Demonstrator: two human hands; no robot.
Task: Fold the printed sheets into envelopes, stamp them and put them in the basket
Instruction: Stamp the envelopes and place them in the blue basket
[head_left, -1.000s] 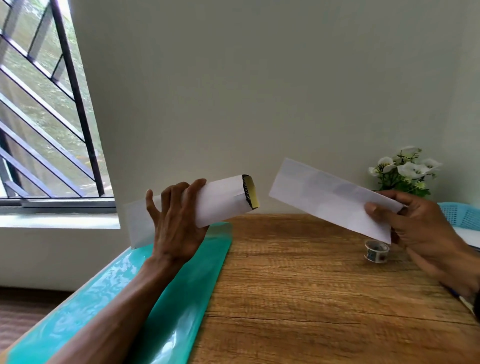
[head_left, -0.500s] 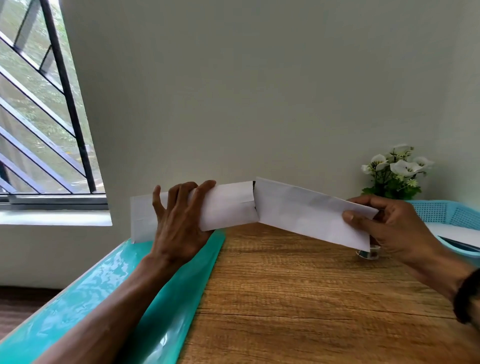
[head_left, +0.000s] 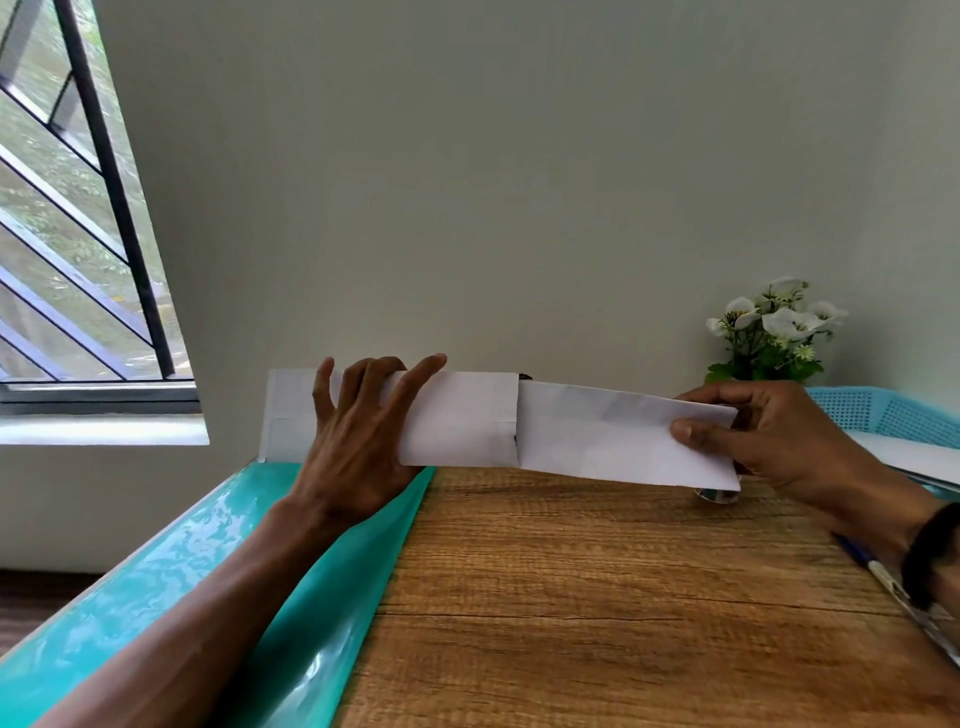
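Here, above the wooden tabletop (head_left: 597, 597), the left hand (head_left: 358, 447) grips the white envelope (head_left: 457, 421) with curled fingers, while the right hand (head_left: 769, 441) pinches the folded sheet (head_left: 613, 436), whose end sits in the envelope's open mouth.

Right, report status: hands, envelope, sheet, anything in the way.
Left hand grips envelope. Right hand pinches folded sheet, its end at the envelope's mouth. Both held above table. Basket far right. Nothing in the way.
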